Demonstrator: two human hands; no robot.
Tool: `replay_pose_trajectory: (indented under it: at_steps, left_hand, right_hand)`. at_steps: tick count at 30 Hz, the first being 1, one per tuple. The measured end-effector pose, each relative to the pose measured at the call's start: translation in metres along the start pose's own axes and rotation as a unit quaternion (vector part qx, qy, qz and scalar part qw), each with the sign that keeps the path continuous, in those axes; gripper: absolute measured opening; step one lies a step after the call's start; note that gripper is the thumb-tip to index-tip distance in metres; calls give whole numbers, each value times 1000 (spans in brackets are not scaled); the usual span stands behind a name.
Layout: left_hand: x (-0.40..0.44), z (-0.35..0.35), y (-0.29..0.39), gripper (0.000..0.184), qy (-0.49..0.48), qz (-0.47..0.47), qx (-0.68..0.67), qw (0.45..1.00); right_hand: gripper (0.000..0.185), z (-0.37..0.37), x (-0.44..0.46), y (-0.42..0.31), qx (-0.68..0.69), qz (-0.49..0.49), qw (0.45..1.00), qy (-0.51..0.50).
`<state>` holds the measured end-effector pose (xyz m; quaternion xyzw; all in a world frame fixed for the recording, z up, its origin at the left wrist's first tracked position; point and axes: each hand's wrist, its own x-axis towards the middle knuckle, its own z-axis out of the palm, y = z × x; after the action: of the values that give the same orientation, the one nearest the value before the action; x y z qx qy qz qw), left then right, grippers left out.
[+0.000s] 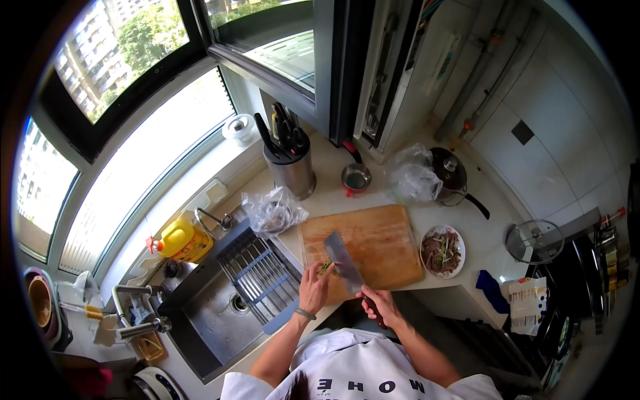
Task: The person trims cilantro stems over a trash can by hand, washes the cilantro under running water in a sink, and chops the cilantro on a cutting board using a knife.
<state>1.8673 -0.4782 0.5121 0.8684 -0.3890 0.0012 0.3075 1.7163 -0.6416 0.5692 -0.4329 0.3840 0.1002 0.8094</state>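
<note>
A wooden cutting board (387,243) lies on the counter. My right hand (379,307) is wrapped round the dark handle of a cleaver (344,259), whose broad blade slants up and left over the board's left part. Beside the blade, my left hand (316,287) rests at the board's lower left, its fingers bent over a small heap of chopped green and pale pieces (324,268). Whether those fingers grip any pieces is too small to tell. To the board's right stands a white plate (461,257) of sliced meat (441,253).
Left of the board is a sink (207,333) with a drying rack (260,267). Behind stand a knife block (292,175), plastic bags (275,212), a small pot (356,179) and a lidded pan (448,172). A yellow bottle (183,241) stands beside the sink.
</note>
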Motion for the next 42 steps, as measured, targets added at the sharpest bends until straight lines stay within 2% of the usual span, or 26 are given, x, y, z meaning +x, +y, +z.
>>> replay_pose_trajectory:
  at_steps: [3, 6, 9, 11, 12, 16, 17, 18, 19, 21, 22, 23, 25, 26, 28, 31, 33, 34, 35, 37, 38, 39, 41, 42]
  left_hand:
    - [0, 0, 2, 56, -11, 19, 11, 1000]
    - [-1, 1, 1, 55, -19, 1, 16, 1000]
    - [2, 1, 0, 54, 20, -41, 6, 999]
    - [2, 7, -10, 57, -18, 22, 43, 999]
    - [1, 6, -9, 57, -17, 22, 42, 999]
    - [5, -3, -5, 56, 29, -41, -8, 999]
    - [7, -7, -4, 54, 56, -70, -45, 995]
    - [10, -20, 6, 50, 98, -72, -65, 990]
    - [12, -28, 11, 50, 97, -71, -66, 991]
    - [14, -41, 18, 49, 70, 61, -70, 993]
    - [17, -45, 24, 43, 16, 113, -107, 988]
    - [12, -33, 20, 39, -77, 124, -164, 976]
    - [6, -14, 23, 41, -137, 167, -125, 968]
    - [5, -6, 20, 44, -140, 124, -96, 978]
    - [5, 6, 4, 45, -98, 51, -91, 990]
    - [2, 6, -17, 44, -87, 19, -81, 993]
    - [-2, 7, -24, 41, -75, -30, -175, 981]
    - [-4, 9, -24, 34, -12, -36, -175, 984]
    - [-4, 10, -28, 34, -13, -36, -175, 984]
    - [-5, 13, -38, 30, -58, -121, -180, 975]
    - [-4, 18, -39, 27, -10, -117, -181, 976]
    - [-1, 15, -34, 27, -11, -116, -181, 976]
    - [7, 3, -21, 42, -58, -209, -153, 964]
    - [7, 5, -20, 42, -58, -208, -153, 964]
  right_hand:
    - [43, 0, -1, 0, -4, -1, 1000, 4]
    - [42, -2, -1, 1, -3, -5, 1000, 6]
    - [46, -5, 1, 3, -27, -24, 999, 0]
    - [46, -4, 0, 4, -31, -28, 999, 1]
    - [45, -4, -1, 3, -36, -33, 999, 3]
    - [41, -3, -3, -1, -77, -32, 996, 19]
    - [37, -4, 0, 3, -236, -171, 954, 61]
    - [33, -4, 1, 5, -385, -302, 866, 101]
    - [33, 0, -3, 2, -385, -301, 866, 102]
    - [28, 8, -14, -5, -532, -374, 735, 193]
    - [29, 10, -16, -6, -568, -362, 711, 202]
    - [29, 10, -16, -6, -569, -362, 711, 200]
    - [27, 8, -16, -6, -616, -366, 677, 169]
    - [27, 6, -17, -7, -617, -367, 676, 167]
    - [25, -1, -24, -6, -639, -414, 623, 179]
    - [24, -15, -39, -8, -642, -392, 631, 189]
    - [23, -23, -48, -12, -630, -398, 636, 198]
    - [23, -27, -51, -13, -617, -379, 660, 200]
    - [23, -30, -53, -14, -603, -359, 683, 202]
    - [26, -36, -54, -14, -591, -334, 705, 206]
    - [30, -41, -50, -10, -559, -330, 730, 215]
    - [33, -44, -45, -6, -525, -327, 753, 223]
    - [35, -49, -35, 5, -500, -337, 766, 224]
    - [33, -48, -31, 9, -450, -300, 810, 226]
